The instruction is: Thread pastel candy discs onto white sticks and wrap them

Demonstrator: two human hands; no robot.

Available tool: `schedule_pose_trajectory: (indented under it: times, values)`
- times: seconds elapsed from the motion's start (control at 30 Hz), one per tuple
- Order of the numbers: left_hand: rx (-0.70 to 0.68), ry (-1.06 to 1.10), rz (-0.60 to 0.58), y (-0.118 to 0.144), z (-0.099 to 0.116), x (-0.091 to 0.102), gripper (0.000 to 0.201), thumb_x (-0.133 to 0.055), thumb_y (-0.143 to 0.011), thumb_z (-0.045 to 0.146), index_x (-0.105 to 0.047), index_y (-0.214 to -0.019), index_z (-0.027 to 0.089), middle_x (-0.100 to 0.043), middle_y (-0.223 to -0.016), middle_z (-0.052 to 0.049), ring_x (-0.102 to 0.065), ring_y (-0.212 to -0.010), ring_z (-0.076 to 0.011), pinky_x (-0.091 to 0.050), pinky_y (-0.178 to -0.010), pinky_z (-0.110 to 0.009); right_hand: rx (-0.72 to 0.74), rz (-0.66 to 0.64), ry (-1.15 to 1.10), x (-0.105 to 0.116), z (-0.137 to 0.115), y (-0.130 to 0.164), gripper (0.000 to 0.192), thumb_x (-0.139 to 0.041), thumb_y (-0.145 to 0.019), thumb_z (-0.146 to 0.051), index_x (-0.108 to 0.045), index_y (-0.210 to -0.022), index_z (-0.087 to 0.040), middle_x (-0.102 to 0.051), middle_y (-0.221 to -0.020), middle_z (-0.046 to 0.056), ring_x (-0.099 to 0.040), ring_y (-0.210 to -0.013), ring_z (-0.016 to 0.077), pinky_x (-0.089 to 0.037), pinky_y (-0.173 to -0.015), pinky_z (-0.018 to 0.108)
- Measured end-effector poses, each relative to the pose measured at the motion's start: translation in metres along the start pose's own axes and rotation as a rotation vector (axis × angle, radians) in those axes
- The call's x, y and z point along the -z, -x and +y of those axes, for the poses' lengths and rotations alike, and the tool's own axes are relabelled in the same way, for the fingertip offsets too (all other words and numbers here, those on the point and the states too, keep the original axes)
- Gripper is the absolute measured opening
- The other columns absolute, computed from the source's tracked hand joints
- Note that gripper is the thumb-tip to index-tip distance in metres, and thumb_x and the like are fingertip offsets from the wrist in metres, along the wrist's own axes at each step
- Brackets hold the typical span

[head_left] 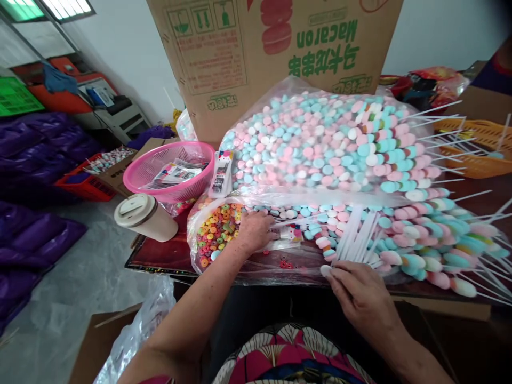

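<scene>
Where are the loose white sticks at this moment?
In the head view, the loose white sticks lie right of centre, just beyond the right hand, beside skewered candies.

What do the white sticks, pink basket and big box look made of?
White sticks: probably plastic, pale and smooth-looking; paper isn't ruled out.
Pink basket: likely plastic, slightly shiny, its wall full of small holes.
Big box: cardboard, matte brown with printed markings.

Pale wall (120, 48), bright window (68, 7) upper left, grey floor (76, 288), dark red table (158, 256).
</scene>
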State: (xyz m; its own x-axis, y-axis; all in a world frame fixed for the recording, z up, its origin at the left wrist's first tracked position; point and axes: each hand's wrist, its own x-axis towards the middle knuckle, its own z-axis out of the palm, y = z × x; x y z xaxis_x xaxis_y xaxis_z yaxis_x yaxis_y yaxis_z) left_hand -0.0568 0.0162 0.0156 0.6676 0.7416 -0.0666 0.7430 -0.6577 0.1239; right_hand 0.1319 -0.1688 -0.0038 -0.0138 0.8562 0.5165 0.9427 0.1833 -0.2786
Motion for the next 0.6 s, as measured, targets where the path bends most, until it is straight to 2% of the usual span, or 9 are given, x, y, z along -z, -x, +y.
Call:
schedule_pose_trajectory:
  times: [0.07, 0.17, 0.23, 0.27, 0.33, 0.43, 0.53, 0.6]
  values:
    - [-0.002, 0.009, 0.017, 0.001, -0.003, -0.003, 0.026, -0.057, -0.08, 0.039, -0.066, -0.095, 0.022, -0.064, -0.107, -0.007, -0.056, -0.099, -0.027, -0.037, -0.089, -0.044, 0.018, -0.046, 0.017, -0.005, -0.002, -0.015, 0.023, -0.044, -0.091, -0.026, -0.064, -0.084, -0.018, -0.066, -0.083, 0.008, -0.056, -0.079, 0.02, -0.04, -0.073, 0.033]
    - [-0.004, 0.012, 0.029, 0.003, -0.004, -0.004, 0.026, -0.048, -0.085, 0.039, -0.067, -0.094, 0.023, -0.065, -0.1, -0.005, -0.057, -0.096, -0.0228, -0.038, -0.086, -0.039, 0.098, -0.222, 0.118, -0.019, -0.006, -0.047, 0.026, -0.041, -0.089, -0.023, -0.065, -0.08, -0.02, -0.067, -0.08, 0.008, -0.054, -0.078, 0.0217, -0.038, -0.072, 0.035]
    - [-0.054, 0.049, 0.028, 0.001, -0.004, -0.001, 0.029, -0.045, -0.087, 0.037, -0.068, -0.092, 0.022, -0.066, -0.096, -0.006, -0.058, -0.093, -0.0224, -0.039, -0.084, -0.039, 0.178, -0.317, 0.19, -0.035, -0.01, -0.07, 0.023, -0.044, -0.085, -0.018, -0.066, -0.081, -0.02, -0.068, -0.087, 0.009, -0.053, -0.084, 0.0251, -0.037, -0.071, 0.037]
    - [-0.036, 0.033, 0.032, 0.0, -0.005, 0.001, 0.026, -0.046, -0.087, 0.034, -0.069, -0.089, 0.022, -0.067, -0.094, -0.005, -0.059, -0.091, -0.0226, -0.039, -0.084, -0.039, 0.209, -0.346, 0.219, -0.044, -0.012, -0.08, 0.022, -0.045, -0.083, -0.015, -0.066, -0.081, -0.02, -0.067, -0.093, 0.01, -0.053, -0.087, 0.0264, -0.037, -0.069, 0.037]
    - [0.024, -0.007, 0.077, 0.0, -0.005, 0.007, 0.024, -0.048, -0.085, 0.031, -0.067, -0.096, 0.022, -0.066, -0.096, -0.007, -0.059, -0.091, -0.0245, -0.04, -0.082, -0.042, 0.237, -0.367, 0.264, -0.062, -0.016, -0.095, 0.021, -0.046, -0.081, -0.013, -0.066, -0.083, -0.02, -0.066, -0.101, 0.01, -0.052, -0.089, 0.0282, -0.036, -0.066, 0.038]
    - [0.074, -0.053, 0.172, 0.013, 0.003, 0.009, 0.028, -0.045, -0.085, 0.027, -0.061, -0.108, 0.02, -0.064, -0.1, -0.009, -0.057, -0.095, -0.0266, -0.04, -0.083, -0.044, 0.217, -0.381, 0.309, -0.08, -0.018, -0.106, 0.019, -0.047, -0.083, -0.017, -0.065, -0.086, -0.019, -0.064, -0.099, 0.011, -0.052, -0.09, 0.0288, -0.036, -0.064, 0.037]
    - [0.001, -0.055, 0.238, 0.037, 0.012, -0.003, 0.024, -0.045, -0.086, 0.032, -0.063, -0.096, 0.019, -0.064, -0.098, -0.007, -0.055, -0.097, -0.0258, -0.041, -0.084, -0.043, 0.144, -0.394, 0.316, -0.081, -0.017, -0.106, 0.016, -0.049, -0.081, -0.019, -0.065, -0.084, -0.019, -0.063, -0.095, 0.011, -0.052, -0.089, 0.0284, -0.034, -0.064, 0.036]
    - [-0.009, -0.023, 0.265, 0.05, 0.013, -0.014, 0.027, -0.05, -0.084, 0.04, -0.063, -0.097, 0.021, -0.062, -0.109, -0.008, -0.053, -0.102, -0.027, -0.042, -0.085, -0.043, 0.108, -0.405, 0.281, -0.073, -0.017, -0.108, 0.016, -0.049, -0.079, -0.017, -0.065, -0.08, -0.018, -0.064, -0.09, 0.01, -0.052, -0.087, 0.0272, -0.032, -0.065, 0.035]
